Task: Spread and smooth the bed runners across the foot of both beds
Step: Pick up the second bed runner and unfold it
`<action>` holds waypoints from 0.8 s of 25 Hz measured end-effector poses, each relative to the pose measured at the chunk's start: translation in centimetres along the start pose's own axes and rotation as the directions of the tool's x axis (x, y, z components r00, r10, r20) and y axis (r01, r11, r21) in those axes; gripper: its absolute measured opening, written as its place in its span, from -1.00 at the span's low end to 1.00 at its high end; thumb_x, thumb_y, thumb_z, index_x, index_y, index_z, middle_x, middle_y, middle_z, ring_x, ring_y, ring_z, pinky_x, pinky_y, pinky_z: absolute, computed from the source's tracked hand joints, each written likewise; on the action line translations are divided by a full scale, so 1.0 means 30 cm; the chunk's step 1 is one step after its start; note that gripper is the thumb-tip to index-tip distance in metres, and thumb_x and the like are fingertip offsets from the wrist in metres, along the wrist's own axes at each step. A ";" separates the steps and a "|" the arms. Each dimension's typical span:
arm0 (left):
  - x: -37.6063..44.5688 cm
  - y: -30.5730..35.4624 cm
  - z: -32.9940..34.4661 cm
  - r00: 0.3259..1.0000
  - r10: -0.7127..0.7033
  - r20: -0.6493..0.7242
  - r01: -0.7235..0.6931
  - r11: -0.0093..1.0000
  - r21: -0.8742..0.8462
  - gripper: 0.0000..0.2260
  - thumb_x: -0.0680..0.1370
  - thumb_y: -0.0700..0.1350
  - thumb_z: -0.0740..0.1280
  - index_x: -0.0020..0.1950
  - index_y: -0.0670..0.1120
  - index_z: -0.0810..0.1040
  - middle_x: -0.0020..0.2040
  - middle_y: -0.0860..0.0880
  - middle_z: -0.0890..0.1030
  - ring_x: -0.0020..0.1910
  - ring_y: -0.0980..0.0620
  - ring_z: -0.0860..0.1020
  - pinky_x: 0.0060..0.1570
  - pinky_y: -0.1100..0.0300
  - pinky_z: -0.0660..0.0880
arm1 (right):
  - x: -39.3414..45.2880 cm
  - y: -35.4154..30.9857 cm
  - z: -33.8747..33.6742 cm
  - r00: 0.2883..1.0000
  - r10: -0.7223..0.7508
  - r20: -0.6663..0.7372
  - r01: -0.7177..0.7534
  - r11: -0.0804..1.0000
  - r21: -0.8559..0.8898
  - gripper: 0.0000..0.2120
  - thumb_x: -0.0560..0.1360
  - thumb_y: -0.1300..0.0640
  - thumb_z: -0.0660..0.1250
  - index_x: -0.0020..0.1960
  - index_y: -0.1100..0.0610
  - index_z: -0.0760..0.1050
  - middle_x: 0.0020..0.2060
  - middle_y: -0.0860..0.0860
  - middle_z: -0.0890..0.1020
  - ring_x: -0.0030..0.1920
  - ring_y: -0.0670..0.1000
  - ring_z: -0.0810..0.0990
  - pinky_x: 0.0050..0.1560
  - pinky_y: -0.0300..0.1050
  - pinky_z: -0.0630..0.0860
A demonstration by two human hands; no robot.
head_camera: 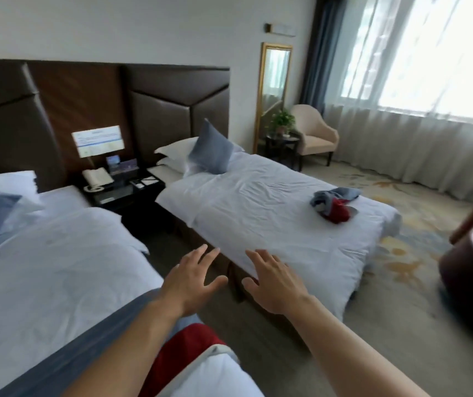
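Room lit by daylight through the sheer-curtained window (435, 67), blown out to white glare. Away from the window, the dark headboard (92, 110) is dimmer. Motion blur and wide-angle bending are seen toward the frame edges

A hotel twin room: two single beds with white linen (272, 213) against a dark brown padded headboard (157, 110), a black nightstand carrying a white telephone (97, 176), a beige armchair (314, 133), patterned carpet (401, 253) and sheer window curtains (415, 138).
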State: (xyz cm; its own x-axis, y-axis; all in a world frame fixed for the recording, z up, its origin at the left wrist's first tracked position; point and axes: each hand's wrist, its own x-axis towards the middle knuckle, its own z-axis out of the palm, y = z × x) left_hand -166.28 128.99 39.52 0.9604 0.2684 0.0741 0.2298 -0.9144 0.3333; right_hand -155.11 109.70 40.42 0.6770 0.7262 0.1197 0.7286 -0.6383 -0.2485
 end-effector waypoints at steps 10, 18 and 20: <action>0.437 0.544 0.198 0.966 0.238 0.096 -0.233 0.970 -0.067 -0.33 0.54 0.39 0.11 0.58 0.25 -0.03 0.62 0.09 -0.02 0.57 -0.01 0.07 0.44 -0.14 0.28 | -0.092 0.622 -0.157 0.958 0.280 -0.063 -0.280 0.960 0.018 -0.36 0.57 -0.19 0.20 0.56 -0.03 0.10 0.53 -0.03 0.24 0.47 0.06 0.29 0.36 0.06 0.36; 1.061 0.840 0.372 0.920 0.378 0.102 -0.366 0.923 -0.121 -0.35 0.56 0.36 0.13 0.59 0.21 0.05 0.62 0.07 0.05 0.57 0.01 0.08 0.45 -0.10 0.27 | 0.189 1.163 -0.276 0.899 0.425 -0.102 -0.432 0.900 -0.055 -0.38 0.57 -0.18 0.20 0.55 0.00 0.16 0.50 -0.01 0.29 0.45 0.09 0.32 0.35 0.08 0.35; 1.218 0.930 0.408 0.906 0.408 0.109 -0.396 0.911 -0.120 -0.35 0.56 0.36 0.14 0.59 0.22 0.06 0.62 0.06 0.06 0.57 0.01 0.10 0.44 -0.09 0.28 | 0.265 1.303 -0.316 0.882 0.458 -0.110 -0.465 0.884 -0.051 -0.38 0.56 -0.18 0.20 0.55 0.01 0.18 0.49 0.00 0.31 0.44 0.09 0.34 0.35 0.07 0.36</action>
State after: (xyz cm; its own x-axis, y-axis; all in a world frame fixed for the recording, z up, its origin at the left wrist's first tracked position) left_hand -122.85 109.58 40.03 0.9815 -0.1631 0.1005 -0.1896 -0.9026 0.3866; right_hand -120.25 88.08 40.78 0.9424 0.3201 0.0973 0.3341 -0.9149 -0.2265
